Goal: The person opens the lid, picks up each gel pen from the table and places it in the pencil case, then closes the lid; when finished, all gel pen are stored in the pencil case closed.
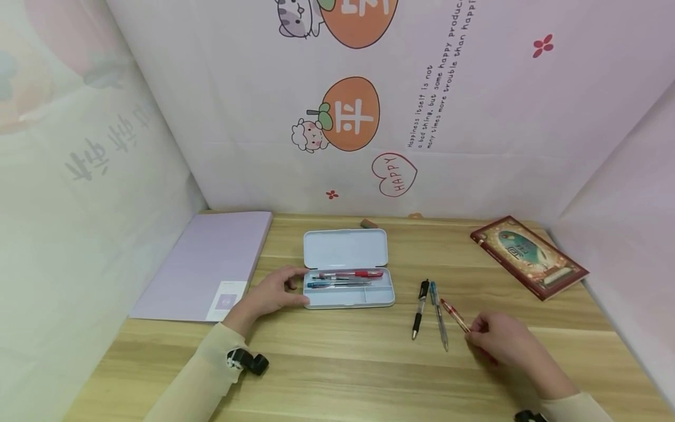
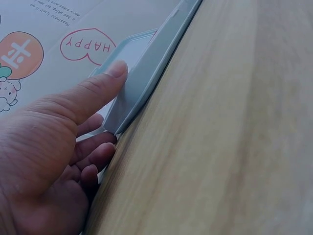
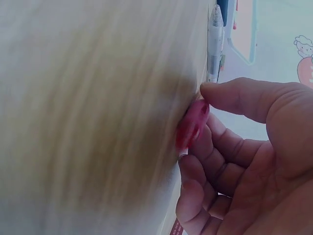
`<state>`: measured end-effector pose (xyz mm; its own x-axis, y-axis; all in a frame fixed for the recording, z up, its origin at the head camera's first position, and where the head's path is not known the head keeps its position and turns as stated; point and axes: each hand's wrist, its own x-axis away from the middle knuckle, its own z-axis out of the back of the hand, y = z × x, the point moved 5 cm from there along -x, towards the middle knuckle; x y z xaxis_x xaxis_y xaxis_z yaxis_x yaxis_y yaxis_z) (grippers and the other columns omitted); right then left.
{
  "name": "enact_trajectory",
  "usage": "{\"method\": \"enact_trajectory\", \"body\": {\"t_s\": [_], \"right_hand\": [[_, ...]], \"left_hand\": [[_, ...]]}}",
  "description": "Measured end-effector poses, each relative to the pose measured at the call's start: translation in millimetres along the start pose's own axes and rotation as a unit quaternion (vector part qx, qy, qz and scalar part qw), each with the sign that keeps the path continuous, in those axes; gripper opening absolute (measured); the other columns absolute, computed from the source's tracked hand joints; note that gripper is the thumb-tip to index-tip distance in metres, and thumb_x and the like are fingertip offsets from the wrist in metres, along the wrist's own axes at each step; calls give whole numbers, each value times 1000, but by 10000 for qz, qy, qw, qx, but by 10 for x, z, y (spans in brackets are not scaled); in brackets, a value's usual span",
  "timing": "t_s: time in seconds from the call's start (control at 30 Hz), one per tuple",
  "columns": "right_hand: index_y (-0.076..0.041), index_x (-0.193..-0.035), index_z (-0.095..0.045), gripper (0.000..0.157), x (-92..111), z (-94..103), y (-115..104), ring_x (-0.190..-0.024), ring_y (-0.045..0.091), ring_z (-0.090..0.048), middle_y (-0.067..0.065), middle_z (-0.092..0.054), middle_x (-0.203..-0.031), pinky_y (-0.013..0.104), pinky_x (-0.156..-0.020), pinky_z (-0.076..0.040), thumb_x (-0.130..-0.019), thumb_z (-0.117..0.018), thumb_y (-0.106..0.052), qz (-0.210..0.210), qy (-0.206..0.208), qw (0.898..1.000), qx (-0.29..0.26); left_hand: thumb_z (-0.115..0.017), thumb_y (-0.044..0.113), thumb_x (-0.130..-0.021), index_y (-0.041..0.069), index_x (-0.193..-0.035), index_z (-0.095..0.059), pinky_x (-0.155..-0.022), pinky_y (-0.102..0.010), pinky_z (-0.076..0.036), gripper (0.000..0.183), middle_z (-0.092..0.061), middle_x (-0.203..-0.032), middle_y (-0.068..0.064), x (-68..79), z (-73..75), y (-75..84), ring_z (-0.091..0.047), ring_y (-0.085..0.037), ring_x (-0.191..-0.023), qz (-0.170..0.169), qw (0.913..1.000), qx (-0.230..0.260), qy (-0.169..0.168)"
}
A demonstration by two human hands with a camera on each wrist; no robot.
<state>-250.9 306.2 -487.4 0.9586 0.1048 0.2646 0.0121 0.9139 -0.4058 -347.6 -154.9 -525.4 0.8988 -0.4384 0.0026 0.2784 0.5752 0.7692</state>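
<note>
A pale blue pencil case (image 1: 333,299) lies with its lid raised, and inside are a red pen (image 1: 364,274) and several other pens. My left hand (image 1: 275,291) holds the case by its left end; in the left wrist view the thumb (image 2: 100,93) is on its side wall and the fingers curl by its corner. On the right, my right hand (image 1: 501,339) pinches a red-tipped clear pen (image 1: 454,315) near one end. Its red end (image 3: 192,126) shows between thumb and fingers in the right wrist view. Beside it lie a blue-topped pen (image 1: 439,316) and a black-gripped pen (image 1: 420,309).
A lilac folder (image 1: 211,258) lies at the left, near the left wall. At the right back is a dark red book (image 1: 529,256) with an illustrated cover. A small brown block (image 1: 368,224) sits behind the case. Printed white sheeting (image 1: 253,135) encloses the wooden table (image 1: 343,363).
</note>
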Motion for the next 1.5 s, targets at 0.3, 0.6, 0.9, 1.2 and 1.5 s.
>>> {"method": "enact_trajectory", "body": {"t_s": [0.3,0.6,0.9,1.2,1.5], "right_hand": [[-11,-89,-65,12,-11,11,2,-65,18,-48,0,-55,-73,35,-58,-39,-89,-66,-23,-32,133,9997,-200],[-13,-92,-65,15,-57,38,-85,-63,18,-49,-1,-56,-71,34,-56,-39,-94,-64,-28,160,502,9972,-526],[-17,-100,-69,18,-155,77,-259,-83,17,-60,-2,-67,-93,40,-70,-48,-95,-65,-34,675,1112,9903,-489],[-17,-99,-70,14,-253,90,-586,-75,13,-57,-5,-67,-92,31,-63,-47,-96,-66,-30,1373,1218,9794,-843],[-16,-98,-71,8,-436,17,-891,-75,14,-52,-8,-63,-90,32,-65,-44,-94,-68,-23,1852,1151,9724,-825]], "left_hand": [[-84,45,-75,16,-139,-55,-75,-36,-43,75,-55,-96,-2,4,-4,-1,-49,-19,-86,-26,9999,116,21],[-84,46,-75,17,-139,-55,-75,-35,-43,76,-55,-97,-2,18,12,-5,-50,-19,-87,41,10000,71,34],[-84,45,-76,16,-139,-55,-75,-35,-43,76,-55,-96,-2,16,24,-11,-50,-19,-86,-17,10000,87,-3],[-84,44,-76,16,-139,-55,-76,-38,-43,74,-55,-97,-2,11,29,17,-50,-20,-87,-40,9999,115,-23],[-84,43,-76,16,-138,-55,-77,-38,-43,74,-56,-98,-2,8,4,11,-50,-19,-88,-57,9999,109,-48]]}}
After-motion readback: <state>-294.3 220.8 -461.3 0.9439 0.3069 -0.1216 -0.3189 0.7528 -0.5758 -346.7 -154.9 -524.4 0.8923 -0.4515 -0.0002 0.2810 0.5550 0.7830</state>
